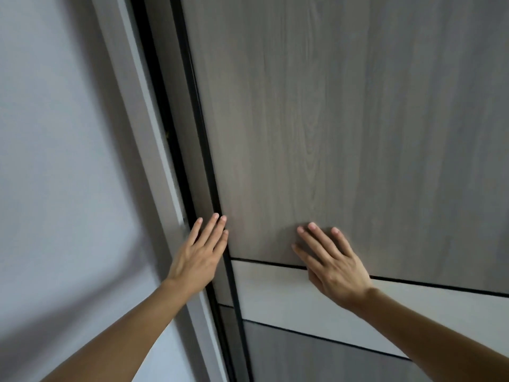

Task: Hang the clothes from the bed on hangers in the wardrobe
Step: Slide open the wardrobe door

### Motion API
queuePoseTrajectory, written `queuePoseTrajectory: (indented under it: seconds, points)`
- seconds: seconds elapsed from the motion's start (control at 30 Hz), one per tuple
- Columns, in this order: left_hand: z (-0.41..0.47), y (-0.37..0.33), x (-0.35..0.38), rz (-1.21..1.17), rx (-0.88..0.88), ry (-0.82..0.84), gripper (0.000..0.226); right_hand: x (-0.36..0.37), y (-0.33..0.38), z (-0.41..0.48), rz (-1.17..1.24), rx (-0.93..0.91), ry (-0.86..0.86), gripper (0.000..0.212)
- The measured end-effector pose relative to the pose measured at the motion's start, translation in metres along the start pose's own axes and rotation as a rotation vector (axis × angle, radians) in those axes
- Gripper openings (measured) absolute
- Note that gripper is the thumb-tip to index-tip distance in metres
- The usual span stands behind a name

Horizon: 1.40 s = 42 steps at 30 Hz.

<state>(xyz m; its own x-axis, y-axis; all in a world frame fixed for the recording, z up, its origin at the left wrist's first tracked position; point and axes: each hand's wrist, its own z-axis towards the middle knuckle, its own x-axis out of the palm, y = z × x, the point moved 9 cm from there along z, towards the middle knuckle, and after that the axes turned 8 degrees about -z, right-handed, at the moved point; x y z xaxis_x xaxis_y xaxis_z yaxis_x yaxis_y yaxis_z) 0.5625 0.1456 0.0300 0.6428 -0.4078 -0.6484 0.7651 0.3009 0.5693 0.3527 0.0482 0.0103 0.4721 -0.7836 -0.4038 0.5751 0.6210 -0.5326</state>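
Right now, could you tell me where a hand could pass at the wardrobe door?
Only the narrow dark gap between the pale frame and the door's black edge. Below, the left hand crowds that edge; the right hand presses the panel.

One cam only, head-worn, wide-angle (straight lines bow near the edges). Faces fwd at the wardrobe door [330, 119], v. close: left hand [198, 252] and right hand [333, 260] both touch it, forearms entering from the bottom corners. Frame is rolled, so the door's edge runs diagonally; wall [55, 133] fills the left.
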Motion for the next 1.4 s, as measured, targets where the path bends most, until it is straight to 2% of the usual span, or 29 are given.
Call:
queuePoseTrajectory:
  seconds: [0.23, 0.33, 0.43, 0.57, 0.7, 0.77, 0.8, 0.9, 1.1, 1.2, 1.27, 1.3, 1.4]
  points:
    - [-0.017, 0.039, 0.025, -0.017, 0.047, 0.019, 0.068, 0.006, 0.038, 0.028, -0.031, 0.040, 0.109, 0.059]
    - [-0.019, 0.042, 0.030, -0.003, 0.071, 0.022, 0.051, 0.008, 0.044, 0.026, -0.047, 0.012, 0.199, 0.066]
    - [-0.022, 0.034, 0.025, -0.069, 0.068, -0.008, 0.023, 0.006, 0.039, 0.013, -0.045, 0.026, 0.301, 0.071]
    - [-0.008, -0.013, 0.000, -0.251, 0.097, -0.083, 0.024, -0.013, 0.016, -0.020, 0.020, 0.120, 0.386, 0.060]
    - [0.021, -0.117, -0.042, -0.481, 0.229, -0.116, 0.022, -0.047, -0.036, -0.083, 0.078, 0.267, 0.436, 0.046]
    - [0.036, -0.181, -0.071, -0.561, 0.298, -0.113, 0.009, -0.071, -0.077, -0.134, 0.060, 0.354, 0.496, 0.043]
    - [0.044, -0.214, -0.086, -0.601, 0.330, -0.100, 0.010, -0.084, -0.099, -0.163, 0.042, 0.403, 0.542, 0.040]
    - [0.060, -0.318, -0.138, -0.696, 0.424, -0.062, 0.032, -0.139, -0.166, -0.257, -0.064, 0.543, 0.694, 0.033]
    - [0.071, -0.521, -0.255, -0.825, 0.597, -0.074, 0.034, -0.268, -0.278, -0.425, -0.283, 0.760, 0.905, 0.027]
    - [0.067, -0.607, -0.312, -0.873, 0.689, -0.051, 0.030, -0.327, -0.314, -0.492, -0.346, 0.837, 0.974, 0.020]
    - [0.069, -0.656, -0.343, -0.919, 0.726, -0.008, 0.019, -0.357, -0.334, -0.535, -0.348, 0.891, 1.042, 0.016]
    - [0.072, -0.678, -0.360, -0.939, 0.745, -0.015, 0.017, -0.370, -0.345, -0.556, -0.358, 0.930, 1.067, 0.018]
    - [0.078, -0.747, -0.409, -0.952, 0.867, -0.039, 0.031, -0.408, -0.374, -0.614, -0.403, 1.031, 1.113, 0.031]
